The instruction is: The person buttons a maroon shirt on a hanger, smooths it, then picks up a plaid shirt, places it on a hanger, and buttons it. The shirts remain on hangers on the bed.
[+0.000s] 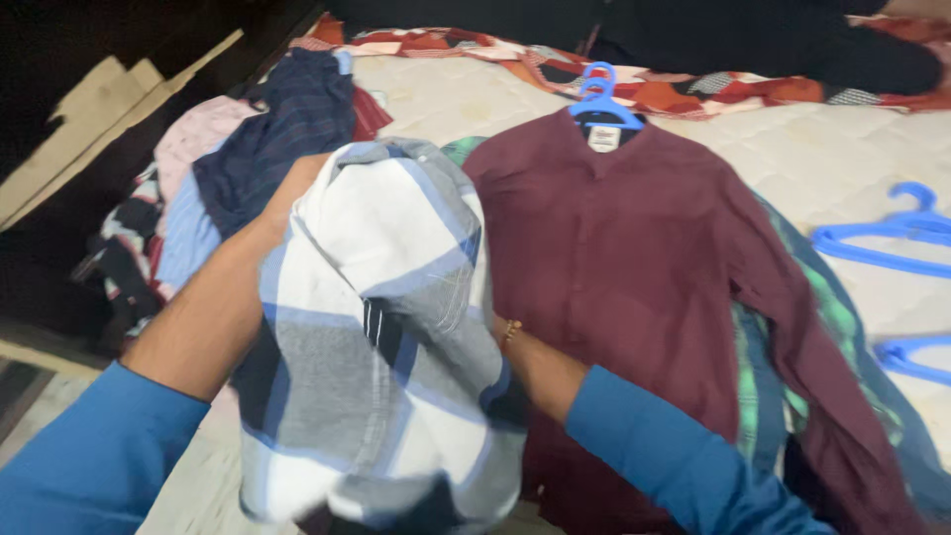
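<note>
A person in blue sleeves holds up a checked shirt [381, 337] of white, grey and blue over a bed [852, 159], both forearms reaching into its folds. The left hand [302, 173] is mostly buried behind the cloth near the top of the bundle, and the right hand [495, 342], a bracelet at its wrist, disappears under the fabric at mid-height; how far either is closed cannot be told, though both appear to carry the garment. Just beside it on the mattress lies a maroon shirt [634, 267] on a blue hanger [602, 99], spread over a green striped garment [802, 337]. More blue hangers [892, 238] rest well apart on the right, and a heap of clothes [248, 149] lies to the left. The checked shirt looks light, soft and limp, best gripped at collar or shoulders.
</note>
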